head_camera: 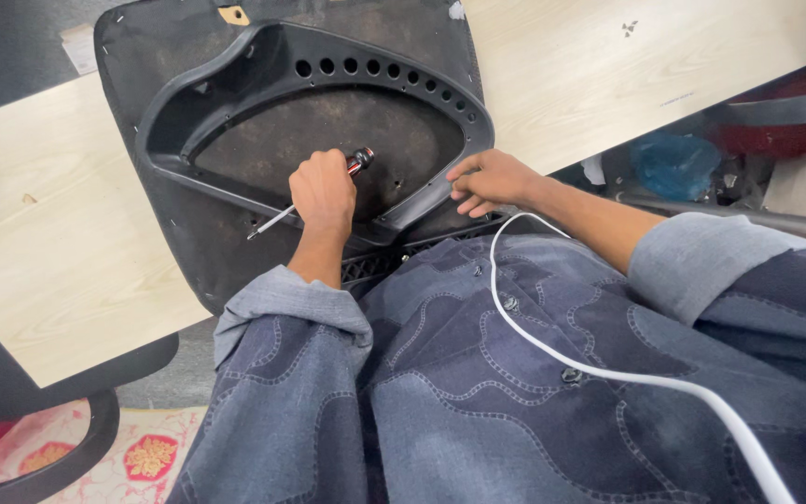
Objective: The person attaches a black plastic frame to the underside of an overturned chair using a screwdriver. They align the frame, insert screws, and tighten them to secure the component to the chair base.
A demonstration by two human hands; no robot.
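A black chair seat [188, 215] lies upside down on a light wooden table [58, 243], with a black plastic frame [235, 65] with a row of round holes on its underside. My left hand [322, 191] is closed around a screwdriver [358, 161] with a black and red handle; its metal shaft sticks out to the lower left over the seat. My right hand [489, 179] rests with fingers apart on the frame's right rim, holding nothing.
A white cable [552, 345] runs across my blue patterned shirt. Small screws [629, 28] lie on the table at the far right. Under the table's right edge are blue and red things [673, 163]. A black chair base [39, 457] and patterned rug sit at lower left.
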